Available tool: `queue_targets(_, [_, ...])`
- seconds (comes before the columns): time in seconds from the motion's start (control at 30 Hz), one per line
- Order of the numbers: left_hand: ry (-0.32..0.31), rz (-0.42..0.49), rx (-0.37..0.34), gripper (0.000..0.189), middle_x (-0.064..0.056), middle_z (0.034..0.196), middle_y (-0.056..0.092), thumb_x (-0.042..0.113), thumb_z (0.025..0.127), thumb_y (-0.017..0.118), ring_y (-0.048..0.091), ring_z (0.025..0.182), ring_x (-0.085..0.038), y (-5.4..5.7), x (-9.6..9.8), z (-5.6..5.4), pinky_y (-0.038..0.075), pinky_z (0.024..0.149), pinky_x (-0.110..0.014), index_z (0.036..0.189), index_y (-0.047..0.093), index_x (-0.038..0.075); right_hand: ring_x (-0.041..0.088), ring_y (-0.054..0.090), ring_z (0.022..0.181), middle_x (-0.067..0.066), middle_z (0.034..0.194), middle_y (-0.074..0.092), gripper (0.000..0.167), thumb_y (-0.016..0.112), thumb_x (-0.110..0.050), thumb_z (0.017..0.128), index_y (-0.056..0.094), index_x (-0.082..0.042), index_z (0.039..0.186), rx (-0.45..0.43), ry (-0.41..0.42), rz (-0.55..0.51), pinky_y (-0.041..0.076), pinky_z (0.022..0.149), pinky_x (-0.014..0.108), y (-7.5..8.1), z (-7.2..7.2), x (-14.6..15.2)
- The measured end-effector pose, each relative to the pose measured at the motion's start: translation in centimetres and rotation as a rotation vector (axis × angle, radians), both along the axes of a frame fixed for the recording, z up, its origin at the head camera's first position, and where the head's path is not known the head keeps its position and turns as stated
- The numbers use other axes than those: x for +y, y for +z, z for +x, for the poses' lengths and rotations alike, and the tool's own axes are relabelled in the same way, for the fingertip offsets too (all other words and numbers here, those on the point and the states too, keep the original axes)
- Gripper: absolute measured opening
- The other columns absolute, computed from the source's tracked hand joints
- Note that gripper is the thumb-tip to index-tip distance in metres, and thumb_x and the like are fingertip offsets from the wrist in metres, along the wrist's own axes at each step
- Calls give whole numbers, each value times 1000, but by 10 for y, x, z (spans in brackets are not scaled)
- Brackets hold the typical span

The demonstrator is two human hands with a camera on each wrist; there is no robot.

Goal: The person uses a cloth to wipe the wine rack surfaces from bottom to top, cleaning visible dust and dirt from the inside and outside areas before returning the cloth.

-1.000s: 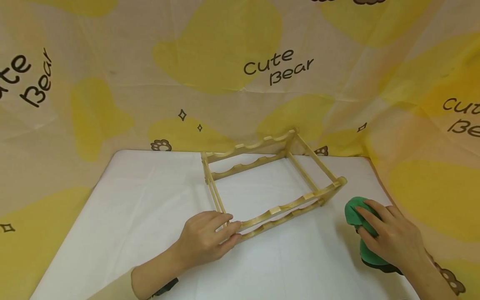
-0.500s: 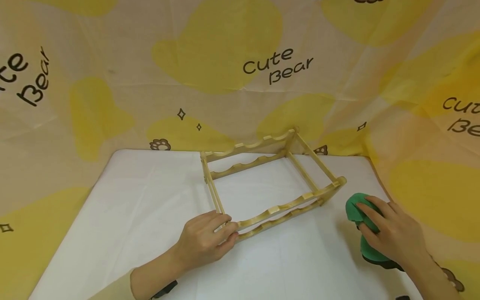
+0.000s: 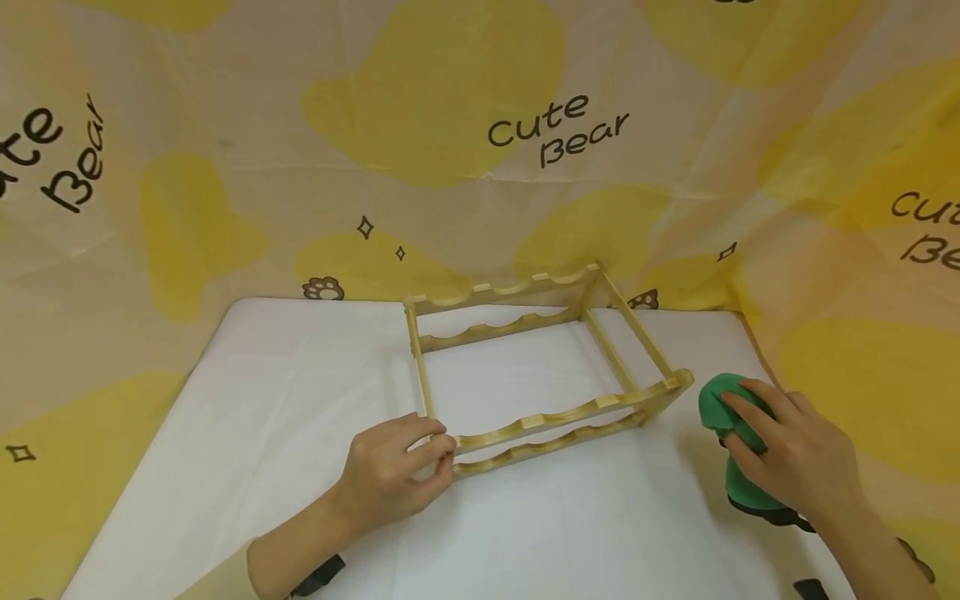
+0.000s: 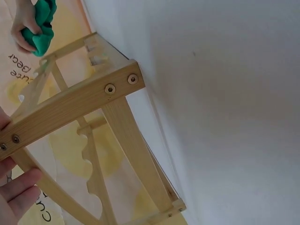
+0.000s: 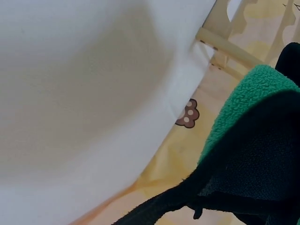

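My left hand (image 3: 393,467) grips the near left corner of a pale wooden rack (image 3: 562,415). The rack has scalloped rails and stands at an angle on the white table. In the left wrist view its end bar (image 4: 77,101) shows metal bolts, and my fingers (image 4: 21,185) curl at its lower edge. My right hand (image 3: 798,450) holds a bunched green cloth (image 3: 738,417) to the right of the rack, apart from it. Close up in the right wrist view, the cloth (image 5: 255,93) has a fuzzy terry surface, and that hand's fingers are hidden there.
The white table (image 3: 277,433) runs back to a yellow and beige printed cloth (image 3: 435,100) hanging behind and at both sides. The rack's far right corner stands close to that backdrop. A black strap (image 5: 164,204) crosses the right wrist view.
The rack has turned slightly, its near left corner shifting left along with my left hand. My right hand and the green cloth have moved a little up and to the right.
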State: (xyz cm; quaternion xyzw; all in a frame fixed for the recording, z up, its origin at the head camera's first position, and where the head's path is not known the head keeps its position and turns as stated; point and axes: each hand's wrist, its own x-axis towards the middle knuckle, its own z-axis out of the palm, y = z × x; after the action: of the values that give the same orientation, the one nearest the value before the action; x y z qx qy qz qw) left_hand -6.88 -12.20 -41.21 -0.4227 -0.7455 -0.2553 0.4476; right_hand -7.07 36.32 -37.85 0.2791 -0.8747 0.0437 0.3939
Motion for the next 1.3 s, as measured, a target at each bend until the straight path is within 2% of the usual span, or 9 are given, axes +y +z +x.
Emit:
queue_targets(0.17, [-33,21,-71,19,-2,84,72,12,93,56,72,67,-19,-1,-9,-3,66,65,-49,85,73,12,40,65,75,21,114,72,60,44,-52,100,79,-3,107,-47,-50,10,44,34,45,4,-2,1])
queue_targets(0.3, [-52,31,-93,19,-3,87,72,11,93,56,73,72,-19,-2,-15,-7,66,72,-50,87,74,10,38,64,76,20,115,72,61,44,-54,99,79,-5,106,-64,-84,-31,42,33,43,5,-6,1])
queue_targets(0.47, [-60,44,-123,19,-3,89,73,9,92,57,74,76,-19,-3,-22,-11,64,79,-50,89,76,8,40,64,81,21,117,71,56,46,-48,93,79,-5,108,-97,-122,-80,45,36,49,5,-12,0])
queue_targets(0.63, [-74,38,-159,19,-5,92,74,9,93,57,75,80,-21,-3,-30,-18,63,86,-47,91,76,7,44,63,96,22,124,67,42,64,-29,83,76,-5,115,-247,-190,-124,52,48,60,5,-18,0])
queue_targets(0.73, [-80,39,-171,20,-5,93,74,9,93,56,75,81,-24,-3,-35,-23,62,91,-43,92,76,5,46,62,105,23,128,65,43,73,-18,77,75,-5,118,-344,-243,-138,54,56,65,4,-23,0])
queue_targets(0.9, [-110,52,-186,19,-6,95,75,6,90,57,75,83,-24,-5,-41,-31,58,99,-37,94,76,4,48,59,111,25,130,62,43,75,-16,80,73,-2,120,-436,-283,-133,55,62,68,1,-35,0])
queue_targets(1.03, [-123,63,-193,19,-6,95,75,5,88,58,75,84,-24,-5,-44,-35,58,100,-37,94,76,4,48,58,112,25,131,60,42,73,-17,85,72,0,123,-506,-298,-122,56,63,66,-2,-45,-1])
queue_targets(1.13, [-127,66,-201,19,-6,96,76,6,89,58,75,85,-24,-6,-46,-37,58,99,-38,94,76,4,49,58,113,27,134,57,43,72,-18,88,69,1,127,-570,-314,-118,55,65,65,-8,-54,1])
queue_targets(1.3, [-133,69,-215,20,-7,97,76,5,89,58,75,87,-26,-6,-48,-40,55,104,-34,95,76,4,50,59,111,28,133,58,45,72,-18,89,68,2,129,-608,-313,-118,55,69,64,-22,-65,4])
